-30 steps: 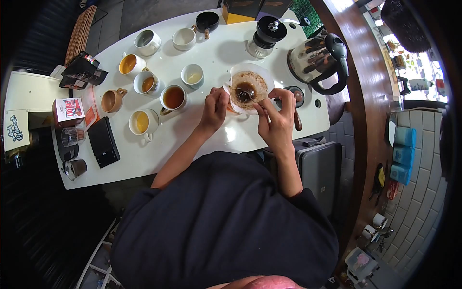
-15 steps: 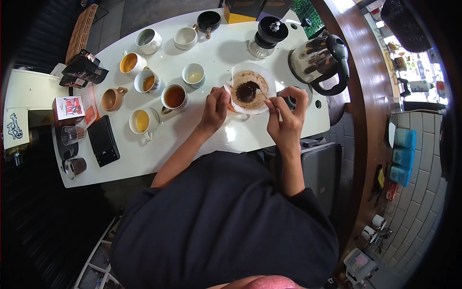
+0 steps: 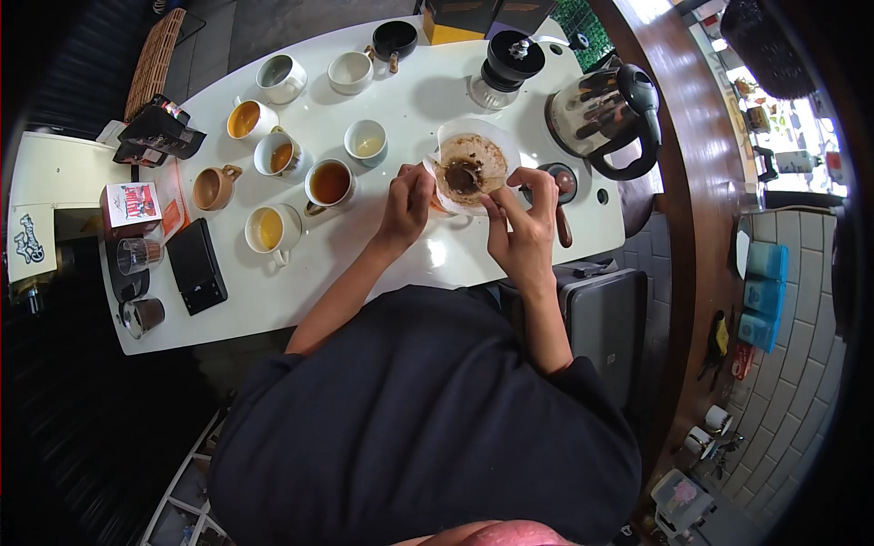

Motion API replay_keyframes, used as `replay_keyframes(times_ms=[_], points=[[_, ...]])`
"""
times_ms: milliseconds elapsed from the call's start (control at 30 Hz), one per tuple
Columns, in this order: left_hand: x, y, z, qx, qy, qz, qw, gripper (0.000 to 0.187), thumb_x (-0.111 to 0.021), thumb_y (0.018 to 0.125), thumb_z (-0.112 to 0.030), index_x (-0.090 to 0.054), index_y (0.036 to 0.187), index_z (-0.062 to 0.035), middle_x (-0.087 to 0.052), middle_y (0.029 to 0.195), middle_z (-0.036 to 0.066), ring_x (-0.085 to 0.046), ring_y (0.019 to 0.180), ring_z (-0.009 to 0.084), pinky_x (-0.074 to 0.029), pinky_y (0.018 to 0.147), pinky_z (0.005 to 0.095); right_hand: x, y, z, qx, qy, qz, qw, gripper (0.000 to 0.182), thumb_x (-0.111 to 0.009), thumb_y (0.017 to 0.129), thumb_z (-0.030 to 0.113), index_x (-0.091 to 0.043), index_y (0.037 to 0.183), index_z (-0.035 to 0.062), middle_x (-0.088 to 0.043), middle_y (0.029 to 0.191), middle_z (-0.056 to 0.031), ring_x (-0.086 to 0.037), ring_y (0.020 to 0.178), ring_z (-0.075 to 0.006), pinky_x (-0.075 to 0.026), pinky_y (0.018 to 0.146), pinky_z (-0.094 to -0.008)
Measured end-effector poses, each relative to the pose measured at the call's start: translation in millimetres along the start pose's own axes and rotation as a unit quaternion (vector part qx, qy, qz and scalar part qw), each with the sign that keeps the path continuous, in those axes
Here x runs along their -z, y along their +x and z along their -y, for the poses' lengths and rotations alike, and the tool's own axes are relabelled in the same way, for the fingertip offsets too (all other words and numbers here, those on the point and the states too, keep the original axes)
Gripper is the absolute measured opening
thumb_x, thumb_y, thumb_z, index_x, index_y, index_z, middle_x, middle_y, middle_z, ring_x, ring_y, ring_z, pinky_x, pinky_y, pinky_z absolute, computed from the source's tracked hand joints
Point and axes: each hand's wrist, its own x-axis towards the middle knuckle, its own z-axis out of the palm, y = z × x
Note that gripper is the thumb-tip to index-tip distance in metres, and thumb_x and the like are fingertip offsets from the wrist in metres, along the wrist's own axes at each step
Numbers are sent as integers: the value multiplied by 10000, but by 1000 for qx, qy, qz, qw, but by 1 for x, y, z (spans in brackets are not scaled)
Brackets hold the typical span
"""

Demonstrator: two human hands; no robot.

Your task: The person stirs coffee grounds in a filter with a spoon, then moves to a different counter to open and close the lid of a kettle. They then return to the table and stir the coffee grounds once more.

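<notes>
A white paper filter (image 3: 487, 150) with wet brown coffee grounds (image 3: 464, 177) inside stands near the table's front edge. At its left side my left hand (image 3: 410, 200) is closed on the filter's edge. My right hand (image 3: 523, 218) is pinched at the right front of the filter, around a thin utensil that dips toward the grounds; most of the utensil is hidden. Behind my right hand lies a round dark item with a brown handle (image 3: 564, 226). Left of the filter are a cup of pale liquid (image 3: 366, 143) and a cup of dark tea-coloured liquid (image 3: 330, 183).
Several more cups stand to the left, one with yellow liquid (image 3: 270, 228). A black scale (image 3: 195, 266) lies at the left. A coffee grinder (image 3: 512, 68) stands behind the filter, and a steel kettle (image 3: 592, 114) at the right.
My right hand has moved left and slightly down, closer to the filter, uncovering the brown-handled item. The dark grounds in the filter look stirred and spread differently. My left hand has stayed in place.
</notes>
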Motion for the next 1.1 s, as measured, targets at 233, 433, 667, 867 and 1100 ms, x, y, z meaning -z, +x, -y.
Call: replay_keyframes(times_ms=[233,433,667,867,1100], points=[[0,1,-3,-3,10,1,1000,313,-431,1041,-207,-512,803,-20,-496,678,101,-443,735,249,-398,733,387,3,-2,5,5,11,4,1000,127,-752,800,77,-657,882,55,-533,1049,-112,-527,986,-308,-404,856,-440],[-1,1,0,-29,-2,-7,1000,329,-423,1047,-229,-518,812,-20,-495,677,95,-438,733,247,-395,740,389,12,-4,7,-15,29,-13,999,114,-755,789,71,-668,860,50,-533,1046,-119,-528,981,-311,-410,856,-438],[-1,0,0,-24,-1,-4,1000,333,-423,1049,-235,-514,810,-20,-489,672,94,-438,739,242,-395,733,385,12,0,8,-19,42,-1,999,101,-751,797,70,-674,858,46,-532,1053,-128,-526,987,-313,-414,863,-435],[1,1,-5,-14,-1,1,1000,328,-438,1041,-225,-507,794,-20,-493,678,95,-441,758,240,-401,731,383,2,2,-3,-20,22,14,999,104,-746,816,102,-675,874,54,-525,1065,-117,-524,991,-317,-402,882,-436],[1,1,0,10,-6,8,1000,310,-457,1024,-202,-504,781,-14,-517,688,94,-462,778,237,-415,741,375,6,11,-1,32,-44,10,998,125,-756,819,143,-674,885,76,-535,1063,-101,-529,1005,-302,-393,883,-439]])
